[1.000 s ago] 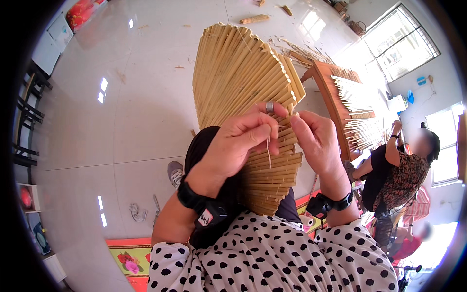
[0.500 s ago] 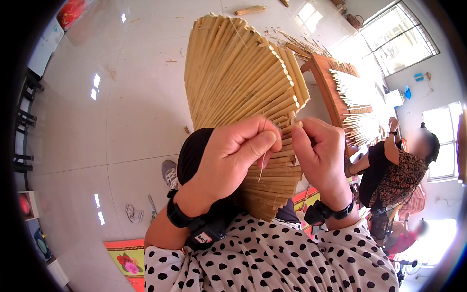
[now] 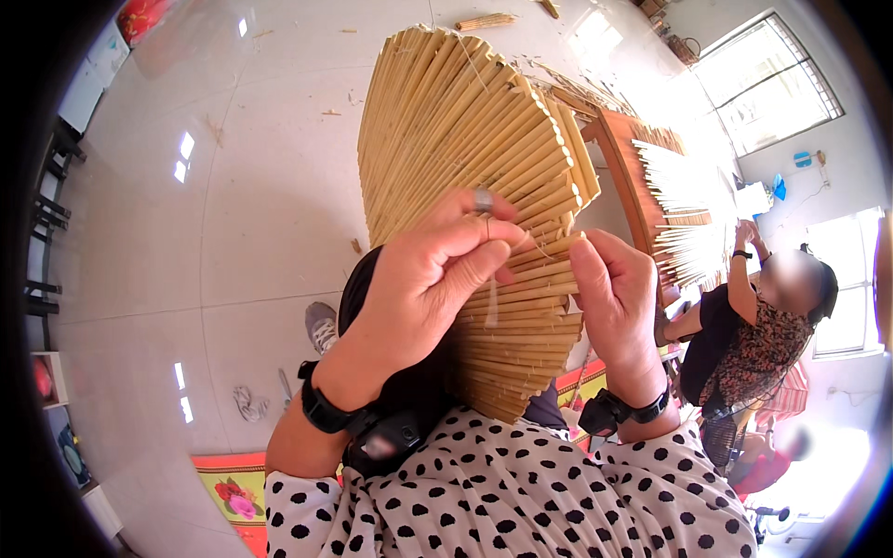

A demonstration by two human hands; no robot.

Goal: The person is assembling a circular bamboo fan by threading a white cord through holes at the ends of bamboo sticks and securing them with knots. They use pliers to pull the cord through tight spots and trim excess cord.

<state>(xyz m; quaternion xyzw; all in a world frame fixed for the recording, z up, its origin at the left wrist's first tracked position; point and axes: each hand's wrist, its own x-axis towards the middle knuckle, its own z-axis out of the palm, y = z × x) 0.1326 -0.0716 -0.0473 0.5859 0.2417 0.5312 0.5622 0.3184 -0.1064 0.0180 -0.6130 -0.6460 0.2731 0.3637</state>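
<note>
A mat of pale yellow reed-like stalks (image 3: 456, 139), bound side by side and fanning in a curve, rests on my lap. My left hand (image 3: 423, 279), a ring on one finger, is over its left part, with thumb and index finger pinched on a thin pale thread (image 3: 539, 249). The thread runs from those fingers toward the stalks on the right, and a loose, blurred end hangs below the hand. At the mat's right edge my right hand (image 3: 614, 288) is closed, its thumb and forefinger pressing the end of one stalk (image 3: 558, 246). Its other fingers are partly hidden.
A reddish-brown wooden table (image 3: 621, 172) stands to the right, with more stalks (image 3: 684, 205) laid on it. Behind it a person (image 3: 772, 325) stands with raised arms; another is farther back. Loose stalks (image 3: 488, 20) lie on the tiled floor (image 3: 270, 232). A flowered rug (image 3: 233, 498) is near my feet.
My left hand has drawn slightly left and up, its fingers opening somewhat around the thread, which now shows stretched toward the right. The right hand stays at the stalk's end.
</note>
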